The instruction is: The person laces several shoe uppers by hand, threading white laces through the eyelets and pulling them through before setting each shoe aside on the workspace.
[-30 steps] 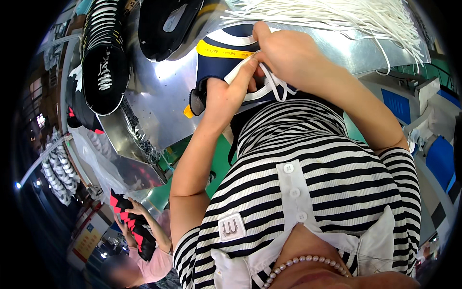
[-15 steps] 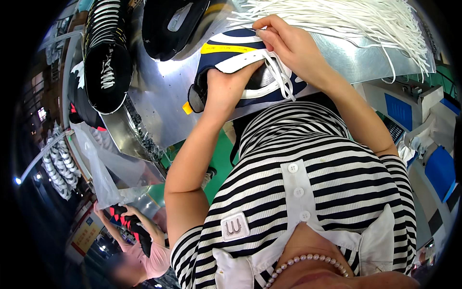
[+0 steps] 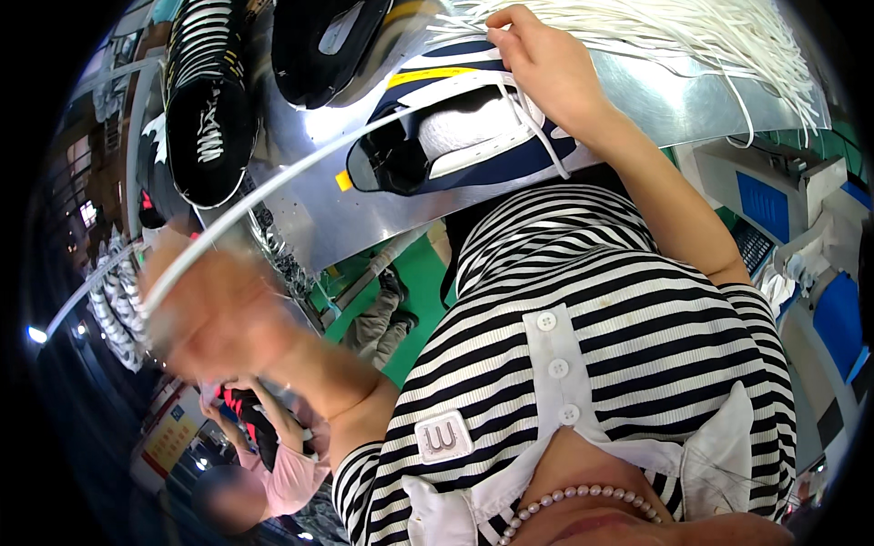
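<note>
A navy and white shoe (image 3: 473,173) with a yellow stripe and a yellow heel tab lies on its way across the metal table, its toe to the right and white stuffing showing in its opening. From it a white shoelace (image 3: 291,173) stretches taut to the lower left, into my left hand (image 3: 223,314), which is smeared by motion but closed on the lace. My right hand (image 3: 551,73) is at the shoe's far side near the toe, fingers curled and pinched together; what they hold, if anything, is hidden. Loose lace loops hang over the shoe's front.
A heap of white shoelaces (image 3: 655,36) covers the table's far right. Black shoes (image 3: 209,136) stand at the left, with another black shoe (image 3: 323,55) behind the navy one. A person in a pink top (image 3: 296,478) handles a black and red item at lower left.
My left hand has come out of the shoe and swung far to the left, drawing the lace out into a long line. My right hand has shifted slightly away from me.
</note>
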`<state>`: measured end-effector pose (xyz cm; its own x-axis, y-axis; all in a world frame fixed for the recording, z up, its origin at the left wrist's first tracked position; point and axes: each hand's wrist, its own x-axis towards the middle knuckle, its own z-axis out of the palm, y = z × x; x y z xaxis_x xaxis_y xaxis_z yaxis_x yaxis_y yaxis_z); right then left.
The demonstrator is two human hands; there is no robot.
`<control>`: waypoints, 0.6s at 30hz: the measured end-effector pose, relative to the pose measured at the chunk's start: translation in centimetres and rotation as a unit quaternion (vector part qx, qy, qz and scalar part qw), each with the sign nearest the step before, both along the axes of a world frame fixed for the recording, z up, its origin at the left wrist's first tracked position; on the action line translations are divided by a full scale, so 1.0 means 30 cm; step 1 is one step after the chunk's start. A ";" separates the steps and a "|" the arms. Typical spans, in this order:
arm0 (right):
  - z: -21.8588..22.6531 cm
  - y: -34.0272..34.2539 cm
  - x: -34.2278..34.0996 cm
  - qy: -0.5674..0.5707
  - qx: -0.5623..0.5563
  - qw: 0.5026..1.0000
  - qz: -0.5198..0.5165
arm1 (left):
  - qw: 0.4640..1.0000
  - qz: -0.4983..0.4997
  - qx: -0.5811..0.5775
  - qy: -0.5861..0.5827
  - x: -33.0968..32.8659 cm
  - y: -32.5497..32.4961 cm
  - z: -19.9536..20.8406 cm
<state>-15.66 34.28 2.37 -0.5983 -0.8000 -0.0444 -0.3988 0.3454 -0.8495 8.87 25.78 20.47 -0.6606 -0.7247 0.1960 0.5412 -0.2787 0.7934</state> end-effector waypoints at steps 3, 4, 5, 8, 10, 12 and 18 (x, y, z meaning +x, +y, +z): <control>-0.043 0.009 -0.016 -0.017 -0.099 0.995 -0.020 | 0.787 0.043 -0.459 -0.410 -0.151 0.098 -0.296; -0.019 0.016 -0.023 -0.082 -0.136 0.987 -0.011 | 0.714 0.075 -0.564 -0.407 -0.176 0.110 -0.348; -0.006 0.034 -0.024 -0.146 -0.167 0.975 -0.002 | 0.632 0.103 -0.656 -0.398 -0.193 0.125 -0.390; 0.040 0.112 -0.003 -0.224 -0.216 0.950 0.006 | 0.683 0.109 -0.609 -0.388 -0.219 0.145 -0.472; 0.084 0.186 0.020 -0.155 -0.177 0.971 0.052 | 0.713 0.093 -0.566 -0.404 -0.223 0.142 -0.496; 0.104 0.243 0.060 -0.090 -0.130 0.983 0.093 | 0.715 0.083 -0.530 -0.448 -0.226 0.140 -0.485; 0.058 0.306 0.099 -0.102 -0.071 0.985 0.117 | 0.711 0.063 -0.501 -0.490 -0.230 0.120 -0.474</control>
<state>-12.68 43.47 4.12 -0.3874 -0.9217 -0.0223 -0.2696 0.1364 -0.9533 1.99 29.39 6.25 -0.7777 -0.6114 0.1462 -0.4373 0.6932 0.5729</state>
